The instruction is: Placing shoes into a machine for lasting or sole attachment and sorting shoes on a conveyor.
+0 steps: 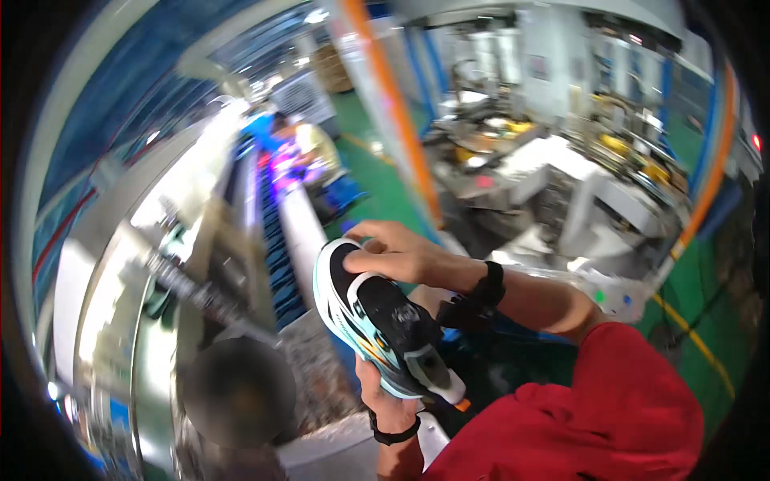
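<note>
A sneaker [401, 317] with a black upper, white trim and a pale teal sole is held in front of me, toe up and to the left. Its heel, with a small orange tab, points down toward my red shirt. My left hand [387, 398] is closed under the sole side near the heel, its fingers partly hidden by the shoe. Across the toe lies my right hand [395, 252], thumb pressed on the black toe top and fingers bent at the sole's edge. Both wrists wear black bands.
A long conveyor line [277, 264] runs away on the left, with a person [317, 152] crouched by its far part. A large machine [553, 152] stands at the right behind an orange post [393, 108]. A blurred dark round shape [241, 393] is at the lower left.
</note>
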Demonstrator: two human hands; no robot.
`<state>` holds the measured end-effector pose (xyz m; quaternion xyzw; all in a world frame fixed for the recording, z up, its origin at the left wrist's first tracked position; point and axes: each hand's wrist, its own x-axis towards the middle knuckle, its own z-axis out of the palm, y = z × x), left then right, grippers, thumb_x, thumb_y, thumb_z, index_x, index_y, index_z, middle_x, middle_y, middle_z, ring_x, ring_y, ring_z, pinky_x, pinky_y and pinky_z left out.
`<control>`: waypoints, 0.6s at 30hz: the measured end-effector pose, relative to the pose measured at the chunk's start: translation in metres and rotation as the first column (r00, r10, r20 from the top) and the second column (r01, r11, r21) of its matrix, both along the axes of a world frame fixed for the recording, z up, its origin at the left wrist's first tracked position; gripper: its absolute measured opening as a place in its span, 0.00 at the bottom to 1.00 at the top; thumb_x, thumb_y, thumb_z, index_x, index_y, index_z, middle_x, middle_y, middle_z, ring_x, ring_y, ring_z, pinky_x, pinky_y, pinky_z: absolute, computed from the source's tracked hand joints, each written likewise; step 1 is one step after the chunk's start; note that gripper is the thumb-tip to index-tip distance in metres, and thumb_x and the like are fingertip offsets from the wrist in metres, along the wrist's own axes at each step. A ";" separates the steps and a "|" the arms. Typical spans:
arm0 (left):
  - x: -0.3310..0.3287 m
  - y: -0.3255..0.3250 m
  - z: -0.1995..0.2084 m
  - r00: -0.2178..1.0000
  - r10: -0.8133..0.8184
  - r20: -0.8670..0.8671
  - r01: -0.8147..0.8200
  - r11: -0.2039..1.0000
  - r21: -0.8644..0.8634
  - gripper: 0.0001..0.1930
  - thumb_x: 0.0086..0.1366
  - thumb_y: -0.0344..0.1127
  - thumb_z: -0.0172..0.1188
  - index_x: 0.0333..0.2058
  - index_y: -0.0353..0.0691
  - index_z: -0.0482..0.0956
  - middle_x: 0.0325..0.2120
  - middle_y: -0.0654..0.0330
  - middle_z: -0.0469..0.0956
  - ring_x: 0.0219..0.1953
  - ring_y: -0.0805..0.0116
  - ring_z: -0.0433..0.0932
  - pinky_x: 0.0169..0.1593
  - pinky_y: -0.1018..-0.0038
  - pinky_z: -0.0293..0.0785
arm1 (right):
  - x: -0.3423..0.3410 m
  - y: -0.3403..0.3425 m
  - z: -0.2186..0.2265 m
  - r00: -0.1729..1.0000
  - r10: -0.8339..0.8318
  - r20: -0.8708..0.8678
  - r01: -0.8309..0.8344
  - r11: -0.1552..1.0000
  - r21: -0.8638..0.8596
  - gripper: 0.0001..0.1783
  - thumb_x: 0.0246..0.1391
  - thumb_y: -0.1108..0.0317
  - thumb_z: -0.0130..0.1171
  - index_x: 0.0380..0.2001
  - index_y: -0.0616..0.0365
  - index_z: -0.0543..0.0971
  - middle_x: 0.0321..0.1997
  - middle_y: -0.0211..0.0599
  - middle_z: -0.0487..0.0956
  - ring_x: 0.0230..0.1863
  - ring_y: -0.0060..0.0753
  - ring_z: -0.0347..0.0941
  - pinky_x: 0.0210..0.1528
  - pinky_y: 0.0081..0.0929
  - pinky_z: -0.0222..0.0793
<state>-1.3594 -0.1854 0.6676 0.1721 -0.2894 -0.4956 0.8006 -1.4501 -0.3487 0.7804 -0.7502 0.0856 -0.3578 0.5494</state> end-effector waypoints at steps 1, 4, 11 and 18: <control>-0.020 -0.015 -0.006 1.000 -0.001 0.004 0.001 0.997 0.077 0.36 0.63 0.46 0.59 0.64 0.34 0.57 0.57 0.51 0.69 0.56 0.56 0.72 0.60 0.62 0.68 | -0.049 0.009 0.005 0.973 -0.159 -0.167 0.194 0.956 0.221 0.29 0.58 0.55 0.56 0.57 0.62 0.68 0.46 0.40 0.79 0.45 0.25 0.75 0.42 0.25 0.71; -0.114 -0.080 0.006 0.983 -0.160 0.085 0.155 0.986 0.063 0.25 0.68 0.37 0.51 0.62 0.36 0.61 0.54 0.53 0.72 0.55 0.58 0.73 0.60 0.63 0.69 | -0.196 -0.026 -0.066 0.982 -0.186 0.018 0.158 0.878 0.452 0.34 0.58 0.48 0.53 0.64 0.53 0.63 0.58 0.40 0.72 0.52 0.32 0.73 0.45 0.31 0.74; -0.322 -0.180 -0.019 0.738 -0.266 0.620 0.132 0.958 0.254 0.31 0.66 0.36 0.58 0.65 0.35 0.58 0.50 0.55 0.74 0.50 0.69 0.73 0.53 0.71 0.71 | -0.394 -0.035 -0.131 0.586 -0.809 -0.035 0.734 0.512 0.447 0.32 0.40 0.69 0.70 0.53 0.60 0.74 0.45 0.34 0.78 0.43 0.22 0.73 0.50 0.23 0.69; -0.497 -0.318 -0.049 0.383 -0.642 0.664 0.365 0.766 0.529 0.40 0.67 0.50 0.57 0.65 0.26 0.50 0.59 0.40 0.66 0.56 0.59 0.72 0.57 0.71 0.67 | -0.591 -0.037 -0.157 0.134 -0.991 -0.016 0.844 0.106 0.526 0.29 0.40 0.71 0.67 0.51 0.62 0.76 0.44 0.33 0.78 0.43 0.23 0.74 0.49 0.21 0.69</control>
